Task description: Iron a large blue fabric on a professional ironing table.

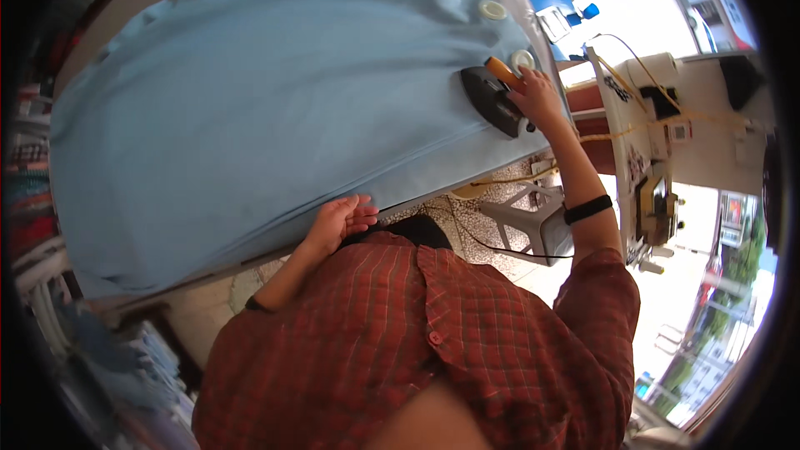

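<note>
A light blue curtain (242, 117) with pale round eyelets (493, 10) along its right side covers most of the table. My right hand (537, 98) is closed around the orange handle of a dark iron (492, 102). The iron rests near the curtain's right end, close to the lowest eyelet (522, 59). At the table's near edge is my left hand (342, 222), palm partly up, fingers loosely apart and holding nothing. It is beside the curtain's folded near edge; whether it touches the cloth I cannot tell.
A grey plastic stool (537, 221) stands below the table's near right edge. Yellowish cord (617, 131) runs from near the iron toward the right. A sewing machine (654, 208) is at the right, and a blue object (554, 12) lies beyond the table's far right corner.
</note>
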Demonstrator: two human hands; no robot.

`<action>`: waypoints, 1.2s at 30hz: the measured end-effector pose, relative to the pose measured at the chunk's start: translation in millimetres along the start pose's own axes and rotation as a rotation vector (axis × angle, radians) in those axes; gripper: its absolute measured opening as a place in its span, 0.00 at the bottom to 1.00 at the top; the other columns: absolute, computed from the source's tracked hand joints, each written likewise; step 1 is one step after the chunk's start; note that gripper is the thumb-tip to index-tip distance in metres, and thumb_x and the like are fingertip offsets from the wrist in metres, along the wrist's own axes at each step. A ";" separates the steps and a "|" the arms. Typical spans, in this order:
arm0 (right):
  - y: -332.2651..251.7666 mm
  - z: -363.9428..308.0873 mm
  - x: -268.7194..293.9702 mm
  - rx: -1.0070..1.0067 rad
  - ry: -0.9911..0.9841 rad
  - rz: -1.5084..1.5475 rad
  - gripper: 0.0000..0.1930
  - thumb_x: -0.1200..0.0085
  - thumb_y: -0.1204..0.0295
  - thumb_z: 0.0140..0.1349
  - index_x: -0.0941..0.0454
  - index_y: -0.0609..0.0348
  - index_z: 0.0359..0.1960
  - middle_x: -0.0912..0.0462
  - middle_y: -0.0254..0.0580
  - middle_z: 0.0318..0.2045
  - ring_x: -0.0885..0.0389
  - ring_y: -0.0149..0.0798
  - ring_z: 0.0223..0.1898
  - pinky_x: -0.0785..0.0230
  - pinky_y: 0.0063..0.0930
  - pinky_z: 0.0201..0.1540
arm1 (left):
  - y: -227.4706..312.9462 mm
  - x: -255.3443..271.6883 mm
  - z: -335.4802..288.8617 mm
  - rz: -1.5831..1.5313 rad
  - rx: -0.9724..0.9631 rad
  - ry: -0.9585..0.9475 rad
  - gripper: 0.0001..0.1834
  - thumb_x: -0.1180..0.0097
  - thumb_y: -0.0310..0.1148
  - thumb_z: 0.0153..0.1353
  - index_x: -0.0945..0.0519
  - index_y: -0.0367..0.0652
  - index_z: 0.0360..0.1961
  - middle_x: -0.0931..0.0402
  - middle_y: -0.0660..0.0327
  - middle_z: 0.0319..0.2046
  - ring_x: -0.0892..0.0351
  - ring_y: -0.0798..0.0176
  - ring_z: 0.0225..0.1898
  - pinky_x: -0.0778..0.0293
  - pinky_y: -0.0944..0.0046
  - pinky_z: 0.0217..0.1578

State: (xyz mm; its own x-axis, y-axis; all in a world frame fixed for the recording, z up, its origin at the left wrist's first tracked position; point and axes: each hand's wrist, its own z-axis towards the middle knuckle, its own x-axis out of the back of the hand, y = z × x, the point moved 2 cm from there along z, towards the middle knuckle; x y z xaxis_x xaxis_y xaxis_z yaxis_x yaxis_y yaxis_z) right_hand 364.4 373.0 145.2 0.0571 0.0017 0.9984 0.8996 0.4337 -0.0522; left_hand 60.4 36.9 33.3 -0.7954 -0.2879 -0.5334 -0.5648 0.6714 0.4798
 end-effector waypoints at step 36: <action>-414.9 -79.4 -48.8 0.991 -0.684 0.099 0.11 0.50 0.69 0.54 0.21 0.61 0.36 0.17 0.52 0.34 0.19 0.54 0.40 0.26 0.45 0.42 | -11.6 228.2 -113.4 -1.000 -1.000 1.342 0.20 0.35 0.26 0.52 0.26 0.35 0.46 0.23 0.55 0.44 0.21 0.54 0.41 0.22 0.52 0.35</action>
State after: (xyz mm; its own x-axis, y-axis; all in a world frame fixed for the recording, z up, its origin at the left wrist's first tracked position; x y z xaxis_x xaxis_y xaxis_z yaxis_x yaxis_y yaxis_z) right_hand 22.8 121.5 116.3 -0.4039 0.4205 0.8124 0.1648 0.9070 -0.3875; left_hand -139.5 -114.0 -15.0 0.4888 -0.8325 -0.2609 -0.3635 -0.4662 0.8065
